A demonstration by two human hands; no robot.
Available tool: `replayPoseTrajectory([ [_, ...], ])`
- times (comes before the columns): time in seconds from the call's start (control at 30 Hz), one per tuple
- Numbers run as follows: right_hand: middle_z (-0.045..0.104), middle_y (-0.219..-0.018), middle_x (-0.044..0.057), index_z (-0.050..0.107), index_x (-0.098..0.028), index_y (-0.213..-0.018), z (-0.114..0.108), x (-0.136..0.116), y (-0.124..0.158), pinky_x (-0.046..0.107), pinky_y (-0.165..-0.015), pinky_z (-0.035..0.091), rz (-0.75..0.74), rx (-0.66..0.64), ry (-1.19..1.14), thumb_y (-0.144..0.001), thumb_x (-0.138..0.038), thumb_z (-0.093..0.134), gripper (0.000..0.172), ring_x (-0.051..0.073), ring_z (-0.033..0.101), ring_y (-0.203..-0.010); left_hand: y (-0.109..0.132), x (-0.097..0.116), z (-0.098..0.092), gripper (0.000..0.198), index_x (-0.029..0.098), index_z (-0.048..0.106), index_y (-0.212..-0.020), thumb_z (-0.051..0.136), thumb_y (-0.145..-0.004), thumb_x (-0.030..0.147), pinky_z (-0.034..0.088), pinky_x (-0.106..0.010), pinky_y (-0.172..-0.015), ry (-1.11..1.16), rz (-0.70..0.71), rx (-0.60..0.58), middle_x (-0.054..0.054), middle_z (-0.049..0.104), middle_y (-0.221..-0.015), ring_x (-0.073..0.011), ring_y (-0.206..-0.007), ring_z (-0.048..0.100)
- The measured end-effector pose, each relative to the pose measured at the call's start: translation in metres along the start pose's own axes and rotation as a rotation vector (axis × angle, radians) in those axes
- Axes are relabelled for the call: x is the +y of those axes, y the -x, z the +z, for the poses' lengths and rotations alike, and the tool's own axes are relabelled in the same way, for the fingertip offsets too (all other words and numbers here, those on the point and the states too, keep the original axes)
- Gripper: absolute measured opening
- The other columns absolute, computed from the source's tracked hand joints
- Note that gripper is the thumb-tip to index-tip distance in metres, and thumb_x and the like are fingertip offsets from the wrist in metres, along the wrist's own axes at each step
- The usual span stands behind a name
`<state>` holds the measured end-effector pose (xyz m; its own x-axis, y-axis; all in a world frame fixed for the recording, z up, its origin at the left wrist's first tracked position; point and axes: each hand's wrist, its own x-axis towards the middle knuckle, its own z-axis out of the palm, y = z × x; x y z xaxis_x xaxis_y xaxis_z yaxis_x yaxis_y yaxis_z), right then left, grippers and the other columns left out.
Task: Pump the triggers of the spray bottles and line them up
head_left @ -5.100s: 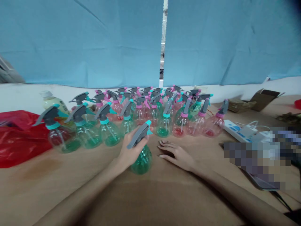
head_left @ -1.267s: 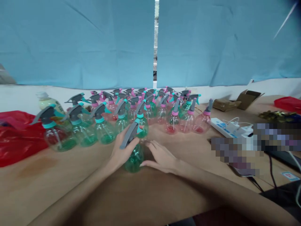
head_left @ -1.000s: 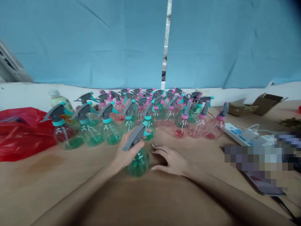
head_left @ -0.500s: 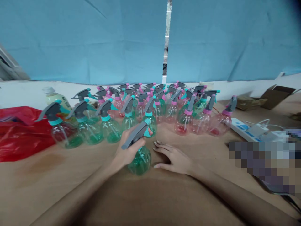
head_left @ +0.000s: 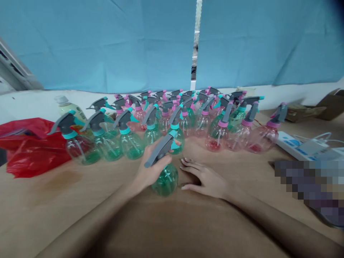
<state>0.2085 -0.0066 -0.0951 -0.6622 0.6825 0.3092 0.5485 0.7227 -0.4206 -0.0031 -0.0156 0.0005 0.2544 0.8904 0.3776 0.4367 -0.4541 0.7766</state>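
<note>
My left hand (head_left: pixel 154 165) is closed around the neck of a green spray bottle (head_left: pixel 166 181) with a grey and turquoise trigger head. The bottle is upright near the middle of the table, its collar hidden by my fingers. Just to its right, my right hand (head_left: pixel 205 179) lies on the tabletop with fingers apart, holding nothing and not touching the bottle. Behind my hands stand several more green spray bottles (head_left: pixel 131 145) with turquoise collars. Pink spray bottles (head_left: pixel 215 139) with pink collars stand to the right and further back.
A red plastic bag (head_left: pixel 40 157) lies at the left, with a pale capped bottle (head_left: pixel 70 109) behind it. At the right are a white power strip (head_left: pixel 291 145) with cables, a blurred-out dark object (head_left: pixel 303 193) and a cardboard box (head_left: pixel 333 104). A blue sheet (head_left: pixel 120 46) covers the wall.
The camera view has shifted slightly, so everything sits a little further right and higher. My left hand keeps its grip on the spray bottle; my right hand still rests on the table.
</note>
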Motion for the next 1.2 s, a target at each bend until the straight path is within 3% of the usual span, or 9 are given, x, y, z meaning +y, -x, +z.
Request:
replayPoseTrajectory([
  [0.13,0.041,-0.14,0.009,0.043,-0.017,-0.134,-0.0003,-0.0005,0.0007,0.044,-0.108,0.031,0.014,-0.004,0.001,-0.081,-0.06,0.048,0.068,0.024,0.033,-0.132,0.0004,-0.0013,0.0031,0.033,0.023,0.058,-0.108,0.051,-0.076,0.022,0.047,-0.029,-0.068,0.055,-0.019,-0.003,0.0,0.061,-0.078,-0.0141,-0.061,0.053],
  [0.43,0.039,-0.142,0.01,0.042,-0.018,-0.134,0.0008,0.0035,0.0004,0.044,-0.109,0.028,-0.006,-0.016,0.005,-0.081,-0.06,0.047,0.068,0.023,0.032,-0.133,-0.0001,-0.0036,0.0047,0.036,0.026,0.057,-0.113,0.05,-0.078,0.021,0.047,-0.028,-0.069,0.073,-0.005,-0.001,0.002,0.06,-0.075,-0.0148,-0.068,0.056],
  [1.0,0.038,-0.142,0.01,0.044,-0.018,-0.133,0.0019,0.0044,0.0005,0.043,-0.11,0.028,-0.004,-0.005,0.0,-0.08,-0.06,0.049,0.068,0.023,0.031,-0.133,-0.0005,-0.0048,0.0051,0.035,0.024,0.058,-0.112,0.052,-0.077,0.024,0.047,-0.028,-0.065,0.068,0.0,0.022,0.002,0.06,-0.068,-0.0151,-0.063,0.056],
  [1.2,0.04,-0.141,0.008,0.044,-0.019,-0.132,-0.0001,0.0039,0.0001,0.043,-0.109,0.029,-0.031,-0.001,0.005,-0.087,-0.053,0.043,0.057,0.021,0.032,-0.133,-0.0017,0.0014,0.0061,0.036,0.026,0.06,-0.109,0.051,-0.074,0.021,0.048,-0.027,-0.064,0.088,0.015,0.024,0.002,0.061,-0.072,-0.0137,-0.062,0.056],
])
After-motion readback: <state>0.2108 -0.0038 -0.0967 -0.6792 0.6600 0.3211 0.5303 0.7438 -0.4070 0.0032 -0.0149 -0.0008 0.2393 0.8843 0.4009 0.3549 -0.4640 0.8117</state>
